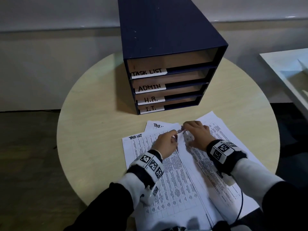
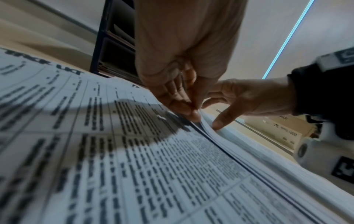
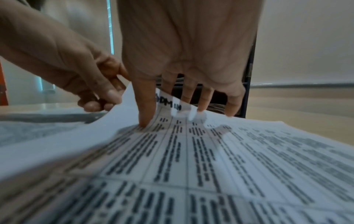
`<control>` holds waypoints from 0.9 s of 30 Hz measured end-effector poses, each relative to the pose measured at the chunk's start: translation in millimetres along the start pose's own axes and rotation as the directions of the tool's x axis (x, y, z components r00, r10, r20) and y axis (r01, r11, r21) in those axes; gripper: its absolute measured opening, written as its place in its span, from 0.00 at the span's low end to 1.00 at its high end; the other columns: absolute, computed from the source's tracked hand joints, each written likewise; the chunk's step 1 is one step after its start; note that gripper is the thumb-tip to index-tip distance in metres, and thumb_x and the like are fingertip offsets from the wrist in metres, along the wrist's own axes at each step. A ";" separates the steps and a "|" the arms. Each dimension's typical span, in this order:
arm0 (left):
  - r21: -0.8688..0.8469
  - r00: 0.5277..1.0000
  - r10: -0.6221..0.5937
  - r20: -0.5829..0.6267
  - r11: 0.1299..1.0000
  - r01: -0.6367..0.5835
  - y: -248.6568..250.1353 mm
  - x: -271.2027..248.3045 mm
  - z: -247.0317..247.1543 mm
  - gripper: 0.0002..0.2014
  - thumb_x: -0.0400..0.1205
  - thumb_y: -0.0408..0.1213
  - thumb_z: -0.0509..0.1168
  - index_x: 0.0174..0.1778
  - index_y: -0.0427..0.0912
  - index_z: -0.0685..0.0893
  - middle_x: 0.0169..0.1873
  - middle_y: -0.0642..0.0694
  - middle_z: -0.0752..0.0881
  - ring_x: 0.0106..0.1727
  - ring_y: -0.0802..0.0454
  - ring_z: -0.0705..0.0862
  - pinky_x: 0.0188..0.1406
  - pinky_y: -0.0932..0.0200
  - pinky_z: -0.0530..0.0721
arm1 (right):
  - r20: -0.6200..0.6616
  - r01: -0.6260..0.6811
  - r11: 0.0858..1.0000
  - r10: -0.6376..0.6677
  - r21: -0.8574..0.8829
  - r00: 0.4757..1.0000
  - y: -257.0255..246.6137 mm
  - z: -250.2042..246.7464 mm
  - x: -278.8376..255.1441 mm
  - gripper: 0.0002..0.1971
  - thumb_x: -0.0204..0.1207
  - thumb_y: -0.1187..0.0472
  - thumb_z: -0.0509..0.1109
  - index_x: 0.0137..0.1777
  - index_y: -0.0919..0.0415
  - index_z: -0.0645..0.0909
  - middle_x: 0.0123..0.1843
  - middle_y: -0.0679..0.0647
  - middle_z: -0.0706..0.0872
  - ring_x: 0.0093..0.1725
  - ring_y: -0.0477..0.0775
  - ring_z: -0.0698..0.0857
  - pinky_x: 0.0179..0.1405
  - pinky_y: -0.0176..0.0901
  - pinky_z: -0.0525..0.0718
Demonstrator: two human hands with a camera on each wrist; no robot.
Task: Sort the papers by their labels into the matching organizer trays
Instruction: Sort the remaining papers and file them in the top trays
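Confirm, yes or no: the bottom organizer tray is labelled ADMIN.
No, the bottom tray's label reads I.T.; the ADMIN label sits second from top.

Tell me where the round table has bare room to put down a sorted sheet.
Bare table lies left of the papers and the organizer; a narrower strip lies right of the organizer. The near middle is crowded by papers and both hands.

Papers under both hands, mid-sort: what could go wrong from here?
1. The left hand pinches a thick edge of the papers; several sheets may lift together.
2. The sheet under the right hand reads ADMIN, beside TASK LIST sheets; labels could get mixed before reaching the organizer.
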State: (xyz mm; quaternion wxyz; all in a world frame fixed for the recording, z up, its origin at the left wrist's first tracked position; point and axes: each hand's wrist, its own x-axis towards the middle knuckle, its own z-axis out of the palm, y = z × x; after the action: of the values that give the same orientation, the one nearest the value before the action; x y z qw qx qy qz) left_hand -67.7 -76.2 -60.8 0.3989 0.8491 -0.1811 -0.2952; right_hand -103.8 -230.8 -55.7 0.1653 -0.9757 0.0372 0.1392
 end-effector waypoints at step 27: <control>0.004 0.963 -0.236 -0.131 0.971 0.239 -31.8 34.2 -67.7 0.18 0.82 0.28 0.53 0.63 0.43 0.81 0.63 0.36 0.83 0.64 0.36 0.79 0.62 0.56 0.76 | -0.329 0.156 0.959 -0.073 0.235 0.942 -18.0 -8.7 19.9 0.04 0.73 0.69 0.71 0.44 0.71 0.81 0.40 0.66 0.84 0.41 0.65 0.84 0.40 0.42 0.71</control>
State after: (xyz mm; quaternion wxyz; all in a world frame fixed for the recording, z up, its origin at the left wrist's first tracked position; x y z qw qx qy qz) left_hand 4.3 -36.5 -63.5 0.3630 0.8859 -0.0548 -0.2834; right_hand -80.4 -217.2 -47.8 0.2905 -0.9559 0.0237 -0.0352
